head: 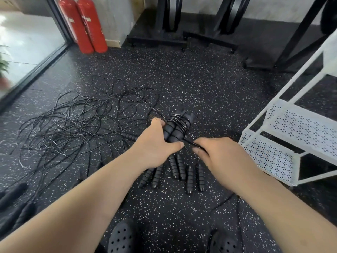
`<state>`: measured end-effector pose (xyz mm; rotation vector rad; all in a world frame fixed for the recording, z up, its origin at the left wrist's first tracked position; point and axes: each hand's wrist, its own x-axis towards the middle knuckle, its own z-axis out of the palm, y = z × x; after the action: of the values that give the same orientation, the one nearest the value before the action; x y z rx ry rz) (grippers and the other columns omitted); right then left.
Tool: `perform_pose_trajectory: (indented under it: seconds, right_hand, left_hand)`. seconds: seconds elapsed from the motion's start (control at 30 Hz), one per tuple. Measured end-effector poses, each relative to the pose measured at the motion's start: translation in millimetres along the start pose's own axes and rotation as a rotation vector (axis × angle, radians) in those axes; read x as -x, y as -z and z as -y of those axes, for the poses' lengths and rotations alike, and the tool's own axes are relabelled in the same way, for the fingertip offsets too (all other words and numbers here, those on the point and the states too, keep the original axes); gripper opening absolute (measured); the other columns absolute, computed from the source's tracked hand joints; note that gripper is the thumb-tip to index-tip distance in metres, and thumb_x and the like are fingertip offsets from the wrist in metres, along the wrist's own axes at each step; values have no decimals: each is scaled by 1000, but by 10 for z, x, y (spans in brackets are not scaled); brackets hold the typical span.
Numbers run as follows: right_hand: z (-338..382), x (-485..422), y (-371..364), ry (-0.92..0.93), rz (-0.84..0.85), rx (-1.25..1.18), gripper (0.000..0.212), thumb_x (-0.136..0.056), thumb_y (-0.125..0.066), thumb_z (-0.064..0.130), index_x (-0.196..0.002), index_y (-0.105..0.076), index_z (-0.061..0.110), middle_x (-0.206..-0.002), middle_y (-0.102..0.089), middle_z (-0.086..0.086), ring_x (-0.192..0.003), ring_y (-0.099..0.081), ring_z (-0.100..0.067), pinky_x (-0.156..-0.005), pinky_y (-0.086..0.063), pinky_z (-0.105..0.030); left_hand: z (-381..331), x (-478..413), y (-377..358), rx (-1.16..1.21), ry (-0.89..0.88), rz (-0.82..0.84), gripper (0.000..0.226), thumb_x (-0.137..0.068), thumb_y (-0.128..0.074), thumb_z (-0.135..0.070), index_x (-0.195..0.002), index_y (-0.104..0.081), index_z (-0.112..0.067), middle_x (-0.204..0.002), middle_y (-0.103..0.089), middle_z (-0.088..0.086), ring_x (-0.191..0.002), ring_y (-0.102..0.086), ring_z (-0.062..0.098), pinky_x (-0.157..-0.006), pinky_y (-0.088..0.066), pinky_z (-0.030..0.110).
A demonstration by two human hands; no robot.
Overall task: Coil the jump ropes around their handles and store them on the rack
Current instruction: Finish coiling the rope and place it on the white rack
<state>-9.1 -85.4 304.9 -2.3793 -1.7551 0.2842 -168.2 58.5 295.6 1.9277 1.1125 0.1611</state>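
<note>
Speckled gym floor (200, 84). My left hand (155, 146) grips paired handles (173, 130), center; right hand (220, 154) pinches cord (188, 142). I'd pull taut, wrap tight. Rack (291, 123) at 3 o'clock, loose ropes (73, 125) at 9.

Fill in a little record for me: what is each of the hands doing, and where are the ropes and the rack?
left hand: grips the paired handles, black and ribbed
cord: several turns wound round the paired handles
right hand: pinches the cord just beside them
loose ropes: tangled on the floor, left side
spare handles: lying on the floor below the hands
rack: white, perforated shelves, right side
stage: rope partly coiled, not yet on the rack
</note>
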Motion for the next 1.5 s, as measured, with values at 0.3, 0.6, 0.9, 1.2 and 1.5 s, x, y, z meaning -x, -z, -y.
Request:
perform_pose_trajectory:
  seconds: [0.3,0.6,0.9,1.2,1.5]
  right_hand:
    - [41,62,136,113,-15,188,32,-104,-47,61,-109,-71,40,-95,-68,19,-88,-63,-8,-71,-55,-34]
    - [-146,58,254,6,115,-29,28,-81,-76,72,-86,-76,45,-67,-67,19,-65,-60,1,-64,-53,-29]
    - [-449,-11,301,-59,327,-450,23,-74,-90,57,-84,-81,39,-86,-77,14,-85,-73,-9,-88,-60,-43]
    - [-422,-31,377,-184,167,-1026,27,-100,-69,22,-74,-77,16,-74,-70,-2,-73,-63,-18,-74,-53,-29]
    - [2,-107,-153,-282,53,-619,45,-111,-48,30,-69,-61,22,-59,-64,4,-45,-49,-2,-55,-35,-29]
  left_hand:
    - [64,-16,-19,-423,-102,60,57,-70,-93,-49,-114,-61,-33,-101,-66,-10,-92,-64,18,-85,-58,39]
    - [14,95,-186,-610,-405,375,62,-74,-94,-41,-128,-61,-40,-113,-68,-15,-110,-61,15,-96,-53,40]
    - [-125,190,-117,-410,-506,488,58,-73,-95,-37,-123,-64,-41,-100,-66,-24,-93,-58,-3,-81,-44,22]
    - [-278,301,214,192,-350,532,58,-84,-91,-16,-133,-63,-33,-128,-74,-12,-123,-68,6,-113,-47,35]
    - [-139,127,113,187,-187,136,47,-86,-87,-45,-120,-56,-36,-109,-77,-19,-98,-70,-6,-89,-50,25]
